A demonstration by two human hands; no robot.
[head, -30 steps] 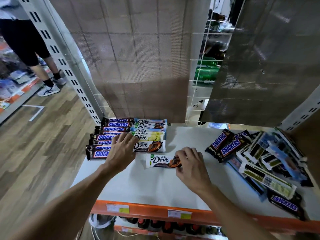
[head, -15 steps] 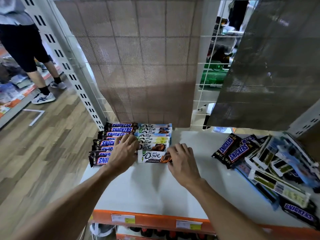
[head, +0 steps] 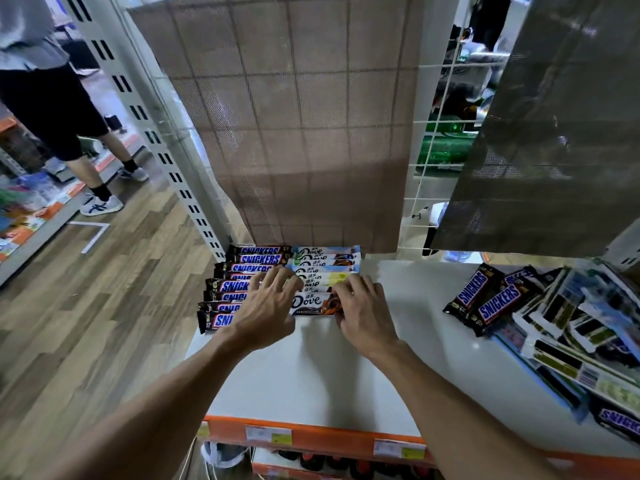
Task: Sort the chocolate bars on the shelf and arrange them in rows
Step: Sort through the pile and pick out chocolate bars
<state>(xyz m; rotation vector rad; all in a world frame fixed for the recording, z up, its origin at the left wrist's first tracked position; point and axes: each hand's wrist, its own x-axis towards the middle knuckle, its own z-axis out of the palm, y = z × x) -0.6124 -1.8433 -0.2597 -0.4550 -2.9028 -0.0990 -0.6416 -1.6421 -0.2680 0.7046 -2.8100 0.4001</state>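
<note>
Fingers of the right hand (head: 363, 315) curl round the end of the chocolate bar (head: 310, 302), left hand (head: 266, 306) spread flat beside it, best pushed gently flush against the row (head: 325, 268) just beyond the fingertips.

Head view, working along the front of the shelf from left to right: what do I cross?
Snickers row → left hand → front Dove bar → right hand → bare shelf → unsorted pile of bars.

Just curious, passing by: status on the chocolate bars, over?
Left hand flat over Snickers row. Right hand pinches front Dove bar, snug against Dove row. Unsorted pile at right, nothing blocking.
</note>
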